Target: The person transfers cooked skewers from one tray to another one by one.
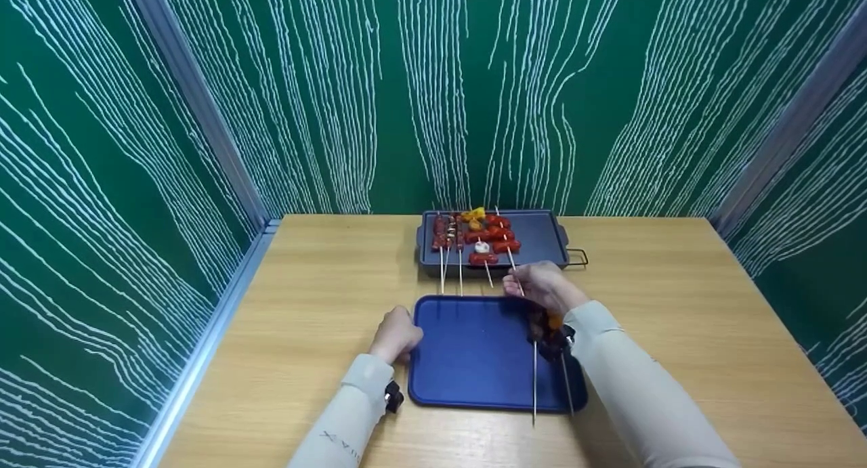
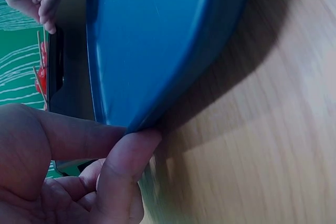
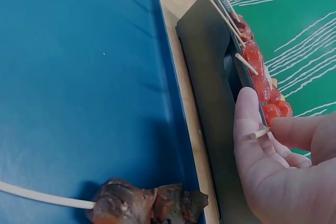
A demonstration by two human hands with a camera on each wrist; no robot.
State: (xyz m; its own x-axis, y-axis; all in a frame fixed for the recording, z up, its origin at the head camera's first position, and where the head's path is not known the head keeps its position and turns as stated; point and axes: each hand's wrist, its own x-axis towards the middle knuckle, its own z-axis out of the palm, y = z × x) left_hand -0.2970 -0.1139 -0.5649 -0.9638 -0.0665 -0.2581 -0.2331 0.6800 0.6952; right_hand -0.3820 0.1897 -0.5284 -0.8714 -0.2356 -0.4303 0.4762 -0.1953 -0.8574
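Note:
My left hand (image 1: 397,334) pinches the left edge of a blue tray (image 1: 474,359); in the left wrist view its thumb and finger meet at the tray's rim (image 2: 137,121). Beyond the tray, my right hand (image 1: 542,284) holds the bare stick end of a skewer (image 1: 506,246) with glossy red pieces. Those pieces lie on a dark rectangular grill pan (image 1: 535,234). The right wrist view shows the stick's end (image 3: 260,133) between thumb and fingers. Two skewers rest at the tray's right side, one with dark brown chunks (image 3: 126,203); my right forearm partly covers them.
Several other skewers (image 1: 440,234) lie on the pan's left half, sticks jutting over its front edge. A wire handle (image 1: 578,257) sticks out at the pan's right. Green white-lined walls (image 1: 433,102) enclose the wooden table (image 1: 325,265) behind and at both sides.

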